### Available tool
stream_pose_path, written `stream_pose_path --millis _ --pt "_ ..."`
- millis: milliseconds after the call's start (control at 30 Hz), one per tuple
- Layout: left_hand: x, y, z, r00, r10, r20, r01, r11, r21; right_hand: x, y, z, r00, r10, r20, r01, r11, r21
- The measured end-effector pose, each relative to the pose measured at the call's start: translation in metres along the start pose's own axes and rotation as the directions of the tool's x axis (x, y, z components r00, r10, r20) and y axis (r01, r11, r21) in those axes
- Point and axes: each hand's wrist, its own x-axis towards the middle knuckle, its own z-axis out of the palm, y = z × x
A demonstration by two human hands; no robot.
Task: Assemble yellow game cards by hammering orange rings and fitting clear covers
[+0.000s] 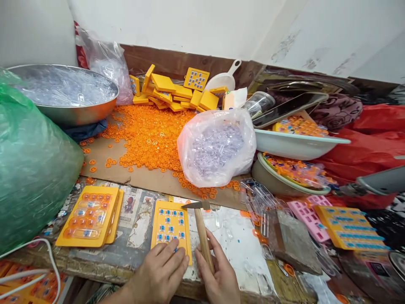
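My right hand (218,272) is wrapped round the wooden handle of a hammer (202,232). The hammer's dark pointed head is over the upper right corner of a yellow board (156,223) on the bench. Rows of small blue-and-white pieces are set in that board. Across its lower part lie the fingers of my left hand (164,270), stretched out and hiding some of the pieces. To the left, a stack of yellow boards (104,202) carries clear plastic parts over orange rings on top.
Behind lies a broad spread of orange rings (148,135), with a plastic bag of clear parts (218,147) beside it and yellow boards (182,90) heaped further back. A green bag (34,169) and metal bowl (79,109) flank the left. Basins (300,145) and a grey block (297,240) are right.
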Motion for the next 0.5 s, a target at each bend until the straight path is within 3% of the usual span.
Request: stream_pose_path --millis 67,167,233,300,333,400,500 --pt "-0.002 -0.001 0.0 0.997 -0.059 0.045 0.063 0.994 -0.089 0.0 -0.005 0.006 1.0 0.012 -0.018 -0.011 0.999 0.039" --pt "0.002 -0.019 -0.005 0.975 -0.223 -0.008 0.219 0.962 -0.161 0.005 -0.016 0.012 0.998 0.032 -0.062 -0.028 0.998 0.063" --pt "0.01 -0.04 -0.009 0.922 -0.377 -0.093 0.362 0.921 -0.145 0.01 -0.024 0.015 0.997 0.061 -0.057 -0.057 0.996 0.074" --pt "0.023 -0.062 -0.011 0.839 -0.532 -0.111 0.523 0.846 -0.105 0.014 -0.029 0.017 0.994 0.107 -0.022 -0.104 0.99 0.098" --pt "0.031 -0.071 -0.01 0.802 -0.595 -0.057 0.591 0.803 -0.081 0.015 -0.031 0.018 0.991 0.132 -0.005 -0.131 0.985 0.114" --pt "0.051 -0.082 -0.005 0.744 -0.649 0.161 0.661 0.749 -0.035 0.014 -0.032 0.018 0.984 0.175 0.013 -0.175 0.974 0.146" --pt "0.08 -0.084 0.01 0.682 -0.571 0.457 0.653 0.757 -0.028 0.006 -0.031 0.012 0.979 0.198 -0.053 -0.189 0.972 0.141"
